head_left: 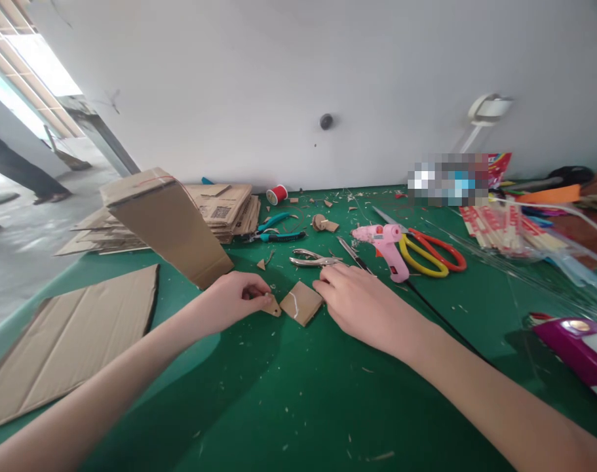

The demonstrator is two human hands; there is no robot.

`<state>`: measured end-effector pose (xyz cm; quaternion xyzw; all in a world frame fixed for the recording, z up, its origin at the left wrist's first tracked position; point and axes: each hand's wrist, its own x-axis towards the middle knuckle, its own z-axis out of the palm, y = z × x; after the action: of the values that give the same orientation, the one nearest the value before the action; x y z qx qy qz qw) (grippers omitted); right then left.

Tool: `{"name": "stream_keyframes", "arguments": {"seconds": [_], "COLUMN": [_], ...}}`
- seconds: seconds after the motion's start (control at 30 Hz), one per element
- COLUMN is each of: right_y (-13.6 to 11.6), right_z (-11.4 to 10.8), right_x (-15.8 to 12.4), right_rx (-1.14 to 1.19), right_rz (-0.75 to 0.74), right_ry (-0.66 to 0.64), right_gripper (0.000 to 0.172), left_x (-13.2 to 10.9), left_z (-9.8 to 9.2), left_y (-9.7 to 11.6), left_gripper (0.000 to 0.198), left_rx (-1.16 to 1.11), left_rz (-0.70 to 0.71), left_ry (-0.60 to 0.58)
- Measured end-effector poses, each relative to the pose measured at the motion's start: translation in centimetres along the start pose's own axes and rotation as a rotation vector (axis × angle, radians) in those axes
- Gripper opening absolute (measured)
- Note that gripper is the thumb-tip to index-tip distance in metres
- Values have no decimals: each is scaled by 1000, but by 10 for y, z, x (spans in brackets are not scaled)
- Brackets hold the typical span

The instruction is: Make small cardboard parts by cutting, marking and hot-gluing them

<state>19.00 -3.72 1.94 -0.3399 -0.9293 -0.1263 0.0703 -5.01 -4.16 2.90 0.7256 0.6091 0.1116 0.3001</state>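
My left hand [236, 298] is closed in a pinch on a small pointed cardboard piece [272, 306] resting on the green table [298, 406]. Just right of it lies a small cardboard square [302, 302] with a white line of glue across it. My right hand [360, 305] lies beside that square, its fingertips curled down against the square's right edge. A pink glue gun [384, 241] lies behind my right hand, with its black cord running back past my wrist.
Silver hole-punch pliers [314, 259], teal pliers [277, 231], orange and yellow scissors [428, 252] and a red thread spool [277, 195] lie behind. Stacked cardboard [219, 210], a folded box panel [168, 226] and a flat sheet [67, 341] fill the left. A magenta object [578, 351] sits right.
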Motion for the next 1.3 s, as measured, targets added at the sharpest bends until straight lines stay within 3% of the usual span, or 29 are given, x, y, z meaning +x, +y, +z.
{"name": "stream_keyframes", "arguments": {"seconds": [0.07, 0.17, 0.27, 0.37, 0.43, 0.5, 0.6, 0.67, 0.77, 0.93, 1.1, 1.2, 1.3], "right_y": [1, 0, -7, -15, -18, -14, 4, 20, 41, 58, 63, 59, 51], "right_z": [0, 0, -2, -11, -20, -28, -31, -26, -15, 0, 6, 3, -9], "right_x": [0, 2, 3, 5, 6, 7, 11, 17, 27, 37, 32, 26, 17], "right_rx": [-59, -121, -177, -213, -221, -214, -143, -43, 119, 133, 167, 165, 215], "right_rz": [41, 75, 48, -16, -37, -31, -55, -50, -37, -23, 17, 27, 82], "right_ry": [-15, -31, 0, 72, 127, 153, 112, 77, 19, 2, -4, 49, 160], "right_gripper": [21, 25, 27, 27, 27, 31, 37, 35, 18, 22, 24, 25, 27], "left_x": [-2, -4, -4, -2, -2, -2, -1, 3, 10, 10, 1, -3, -2], "left_z": [-7, -13, -12, -9, -7, -7, -7, -7, -5, -1, 1, -1, -3], "left_y": [-2, -2, 4, 14, 21, 26, 28, 25, 20, 14, 20, 23, 22], "left_gripper": [29, 31, 38, 43, 45, 59, 87, 93, 95, 80, 74, 75, 70], "left_rx": [71, 216, 308, 286, 298, 343, 419, 442, 375, 270, 319, 254, 15], "left_rz": [-30, -6, 90, 140, 177, 265, 377, 435, 522, 538, 568, 551, 496], "left_ry": [-23, 60, 165, 146, 90, 3, -143, -205, -203, -147, -78, -39, 17]}}
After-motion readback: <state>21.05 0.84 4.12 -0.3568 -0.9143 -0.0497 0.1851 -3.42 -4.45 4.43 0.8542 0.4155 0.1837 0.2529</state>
